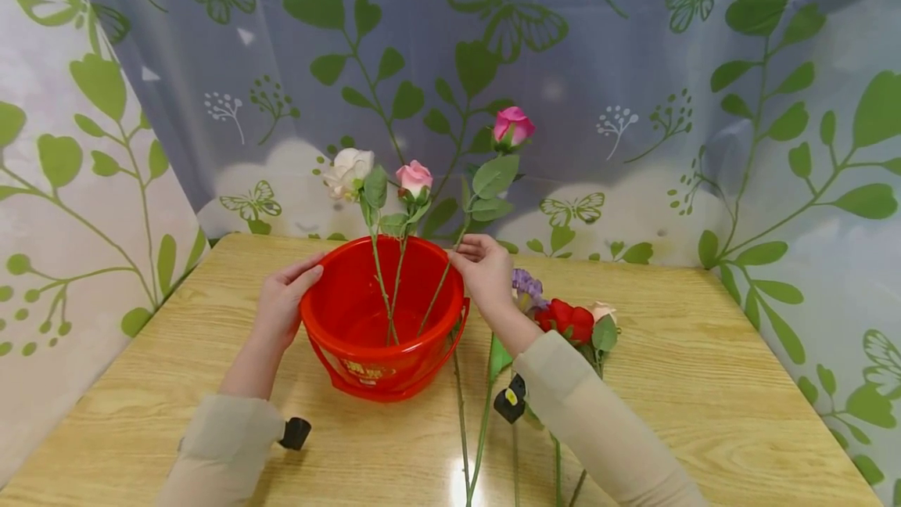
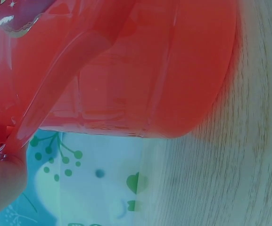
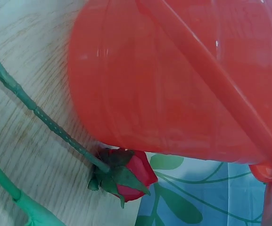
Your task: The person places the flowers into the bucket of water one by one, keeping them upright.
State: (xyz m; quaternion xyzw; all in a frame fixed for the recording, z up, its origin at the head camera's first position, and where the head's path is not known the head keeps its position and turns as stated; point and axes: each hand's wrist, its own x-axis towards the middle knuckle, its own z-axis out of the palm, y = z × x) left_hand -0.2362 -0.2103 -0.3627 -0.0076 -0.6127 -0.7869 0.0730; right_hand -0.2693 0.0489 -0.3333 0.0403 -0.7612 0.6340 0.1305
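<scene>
A red plastic bucket stands on the table. My left hand holds its rim at the left side, thumb over the edge. My right hand, at the right of the rim, pinches the stem of a deep pink artificial rose, whose lower end reaches down inside the bucket. A white rose and a light pink rose lean in the bucket, their heads above the far rim. In the right wrist view, the bucket's handle hangs slanting across its wall.
More artificial flowers lie on the wooden table right of the bucket: a red one, a purple one and a pale peach one. Their stems run toward the front edge under my right forearm. A patterned curtain hangs behind the table.
</scene>
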